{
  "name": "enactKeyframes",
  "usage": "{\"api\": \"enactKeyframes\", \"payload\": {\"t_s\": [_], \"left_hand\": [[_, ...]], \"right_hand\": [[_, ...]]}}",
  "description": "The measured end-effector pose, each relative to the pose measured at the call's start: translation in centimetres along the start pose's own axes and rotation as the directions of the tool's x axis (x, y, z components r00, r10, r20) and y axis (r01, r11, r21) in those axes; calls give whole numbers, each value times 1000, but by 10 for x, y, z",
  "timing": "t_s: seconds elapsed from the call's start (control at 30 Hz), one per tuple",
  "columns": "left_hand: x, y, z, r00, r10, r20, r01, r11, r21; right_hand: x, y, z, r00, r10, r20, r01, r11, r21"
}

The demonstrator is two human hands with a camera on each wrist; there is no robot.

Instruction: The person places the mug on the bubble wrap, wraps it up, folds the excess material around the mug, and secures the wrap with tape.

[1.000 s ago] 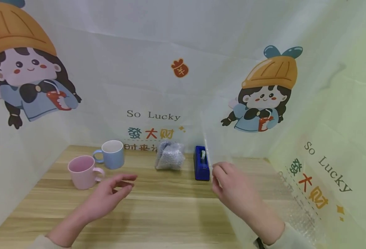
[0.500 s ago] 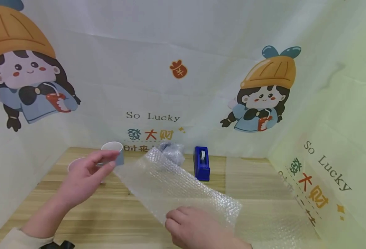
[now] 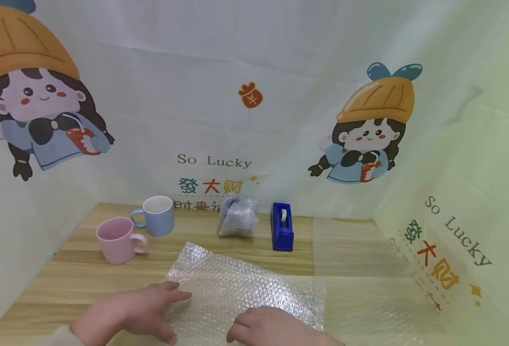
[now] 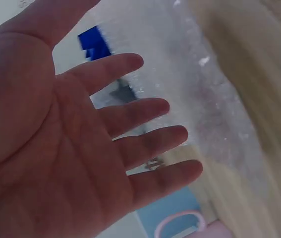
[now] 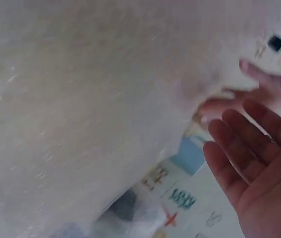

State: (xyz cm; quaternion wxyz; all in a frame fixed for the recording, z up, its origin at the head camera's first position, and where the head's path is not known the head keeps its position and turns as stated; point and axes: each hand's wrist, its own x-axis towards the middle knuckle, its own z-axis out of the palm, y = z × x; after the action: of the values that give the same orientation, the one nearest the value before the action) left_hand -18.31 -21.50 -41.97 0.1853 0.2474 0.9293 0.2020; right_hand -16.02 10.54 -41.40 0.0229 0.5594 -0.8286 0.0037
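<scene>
A clear sheet of bubble wrap [image 3: 245,283] lies on the wooden table in front of me. Over its left edge, my left hand [image 3: 143,310] has its fingers spread; the left wrist view shows the open palm [image 4: 66,129] beside the sheet. My right hand [image 3: 276,327] is low over the sheet's near part, partly cut off by the frame. Loosely bent fingers [image 5: 234,144] with nothing between them appear in the right wrist view. Whether either hand touches the sheet is hard to tell.
A pink mug [image 3: 117,242] and a light blue mug [image 3: 158,216] stand at the left. Toward the back are a bubble-wrapped bundle [image 3: 238,217] and a blue tape dispenser [image 3: 282,228]. More clear wrap [image 3: 358,259] covers the table's right side. A printed cloth [image 3: 280,120] hangs behind.
The right hand brought the bubble wrap sheet in from the right, and it now lies flat in front. The left hand rose toward the mugs, then came down to the sheet's left edge.
</scene>
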Motion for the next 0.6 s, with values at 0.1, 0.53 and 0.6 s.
{"api": "enactKeyframes", "payload": {"t_s": [0.1,0.53,0.6], "left_hand": [[0,-5,9,999,-31,7,31,999,21],[-8,-9,24,987,-61,-146,84,984,154],[-10,-9,25,982,-104,-159,128,980,149]], "right_hand": [[-8,15,-5,982,157,-100,-160,987,-16],[-44,92,8,620,757,-207,-720,653,235],[-48,96,10,579,792,-191,-757,610,234]]}}
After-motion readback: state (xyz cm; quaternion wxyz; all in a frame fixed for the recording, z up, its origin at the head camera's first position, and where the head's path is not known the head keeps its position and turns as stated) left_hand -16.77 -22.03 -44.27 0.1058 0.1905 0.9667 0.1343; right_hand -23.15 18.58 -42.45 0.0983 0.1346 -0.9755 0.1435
